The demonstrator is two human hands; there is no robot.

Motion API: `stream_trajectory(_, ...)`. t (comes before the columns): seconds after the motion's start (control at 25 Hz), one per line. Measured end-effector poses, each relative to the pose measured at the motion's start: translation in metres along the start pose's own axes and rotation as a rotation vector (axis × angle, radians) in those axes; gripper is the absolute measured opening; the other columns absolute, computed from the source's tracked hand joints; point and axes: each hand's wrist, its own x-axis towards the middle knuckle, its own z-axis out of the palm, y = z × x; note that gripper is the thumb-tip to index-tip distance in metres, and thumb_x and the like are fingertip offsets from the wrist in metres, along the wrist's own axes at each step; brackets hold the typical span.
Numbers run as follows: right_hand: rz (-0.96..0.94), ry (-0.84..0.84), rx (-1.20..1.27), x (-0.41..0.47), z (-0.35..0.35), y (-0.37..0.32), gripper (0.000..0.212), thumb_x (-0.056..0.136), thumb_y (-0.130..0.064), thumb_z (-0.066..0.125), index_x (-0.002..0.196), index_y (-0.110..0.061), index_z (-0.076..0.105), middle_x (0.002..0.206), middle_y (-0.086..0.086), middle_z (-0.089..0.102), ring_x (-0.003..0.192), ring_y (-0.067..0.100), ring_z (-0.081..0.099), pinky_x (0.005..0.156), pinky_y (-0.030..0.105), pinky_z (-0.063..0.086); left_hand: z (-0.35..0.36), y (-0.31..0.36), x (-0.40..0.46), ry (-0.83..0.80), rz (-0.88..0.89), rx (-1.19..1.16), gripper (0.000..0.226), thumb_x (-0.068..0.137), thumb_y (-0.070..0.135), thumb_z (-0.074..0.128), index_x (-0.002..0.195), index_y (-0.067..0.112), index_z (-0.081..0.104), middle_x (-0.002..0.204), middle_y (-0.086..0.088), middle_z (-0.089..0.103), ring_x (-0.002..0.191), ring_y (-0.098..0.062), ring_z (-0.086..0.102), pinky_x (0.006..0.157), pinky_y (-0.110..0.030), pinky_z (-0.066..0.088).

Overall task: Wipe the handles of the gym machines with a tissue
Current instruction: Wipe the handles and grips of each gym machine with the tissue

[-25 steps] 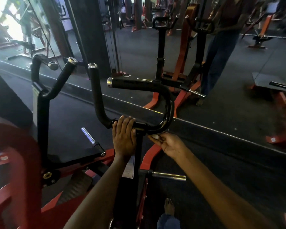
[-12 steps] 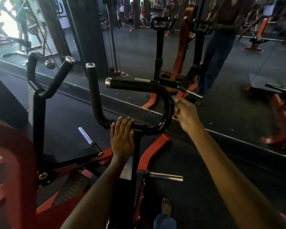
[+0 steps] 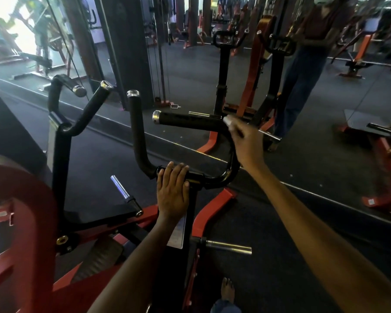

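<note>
- Fingers of the right hand [image 3: 246, 143] pinch a small white tissue [image 3: 229, 120] at their tips and hold it against the black horizontal handle [image 3: 190, 122], where its grip meets the bend of the tube.
- Half a second ago this hand was lower, on the outer curve of the same tube; a second ago it was lower yet, under the tube near the upright post. It has climbed round the curve to the top bar.
- Right forearm runs from the lower right corner up and leftward, nearly straight, with the back of the hand toward the camera; the hand is somewhat blurred.
- Left hand [image 3: 172, 193] lies flat on the black crossbar [image 3: 196, 177] at the foot of the handles, fingers straight and together, pointing away, thumb out to the right. It has not moved across the three pictures.
- Upright handle [image 3: 134, 129] with a silver cap stands just left of the horizontal one, untouched.
- Bare foot [image 3: 227, 290] shows on the dark floor [image 3: 280, 222] at the bottom edge.
- Mirror [image 3: 314, 105] ahead reflects a standing person and more red and black machines.
</note>
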Motion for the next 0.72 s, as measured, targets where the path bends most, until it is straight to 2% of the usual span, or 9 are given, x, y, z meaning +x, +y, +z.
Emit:
stream_trajectory(0.08,-0.182,-0.052,-0.12,-0.037,0.0,0.014,0.037,0.093,0.0,0.05,0.13,-0.002,0.051,0.137,0.006,0.047,0.128,0.015,0.044,0.109,0.02,0.033,0.0,-0.002,-0.004,-0.011,0.012,-0.002,0.051,0.103,0.036,0.021,0.133,0.012,0.054,0.138,-0.009,0.054,0.139,-0.028,0.035,0.118,-0.043,0.016)
stream_trajectory(0.16,-0.211,0.009,-0.197,-0.071,-0.007,0.03,0.042,0.091,0.005,0.051,0.132,-0.001,0.049,0.138,0.01,0.047,0.129,0.022,0.046,0.107,0.03,0.037,0.001,-0.003,-0.004,-0.005,0.022,-0.005,0.05,0.103,0.035,0.021,0.134,0.012,0.054,0.14,-0.009,0.053,0.14,-0.028,0.034,0.118,-0.044,0.016)
stream_trajectory(0.2,-0.188,0.052,-0.207,-0.069,-0.007,0.032,0.042,0.089,0.007,0.053,0.131,-0.001,0.05,0.134,0.013,0.052,0.124,0.024,0.051,0.104,0.031,0.041,0.001,-0.004,-0.002,0.003,0.028,-0.006,0.049,0.103,0.035,0.023,0.134,0.013,0.053,0.14,-0.009,0.052,0.14,-0.028,0.034,0.118,-0.044,0.016)
stream_trajectory(0.28,-0.129,0.062,-0.183,-0.031,-0.002,0.02,0.039,0.089,0.007,0.053,0.127,-0.001,0.053,0.126,0.015,0.059,0.115,0.022,0.058,0.1,0.024,0.044,0.001,-0.005,0.005,0.014,0.052,0.0,0.045,0.101,0.032,0.027,0.136,0.015,0.05,0.142,-0.008,0.05,0.14,-0.027,0.033,0.118,-0.044,0.016)
stream_trajectory(0.36,-0.151,-0.079,-0.196,0.016,0.002,0.0,0.036,0.09,0.006,0.051,0.125,-0.001,0.055,0.128,0.014,0.058,0.12,0.02,0.055,0.104,0.019,0.038,0.002,-0.005,0.007,0.019,0.071,0.014,0.043,0.099,0.029,0.031,0.136,0.015,0.048,0.142,-0.008,0.049,0.139,-0.028,0.034,0.118,-0.045,0.018)
stream_trajectory(0.44,-0.241,-0.187,-0.223,0.022,0.002,0.001,0.038,0.09,0.007,0.05,0.127,-0.002,0.054,0.133,0.014,0.054,0.125,0.02,0.05,0.109,0.025,0.035,0.002,-0.005,0.003,0.022,0.059,0.009,0.043,0.098,0.027,0.033,0.135,0.014,0.05,0.138,-0.008,0.053,0.137,-0.028,0.037,0.116,-0.047,0.02)
stream_trajectory(0.6,-0.356,-0.177,-0.36,-0.064,-0.024,0.045,0.043,0.094,0.001,0.043,0.137,-0.001,0.044,0.145,0.013,0.04,0.136,0.025,0.036,0.112,0.036,0.03,0.004,-0.008,-0.008,0.037,0.06,0.003,0.041,0.096,0.025,0.036,0.132,0.012,0.053,0.133,-0.008,0.055,0.135,-0.028,0.039,0.117,-0.043,0.018)
stream_trajectory(0.72,-0.496,-0.165,-0.555,-0.031,-0.011,0.04,0.046,0.091,0.003,0.042,0.136,-0.001,0.043,0.144,0.014,0.042,0.136,0.029,0.034,0.111,0.041,0.031,0.005,-0.01,0.005,0.04,0.064,0.012,0.042,0.096,0.026,0.036,0.132,0.012,0.052,0.133,-0.009,0.055,0.135,-0.028,0.038,0.118,-0.042,0.016)
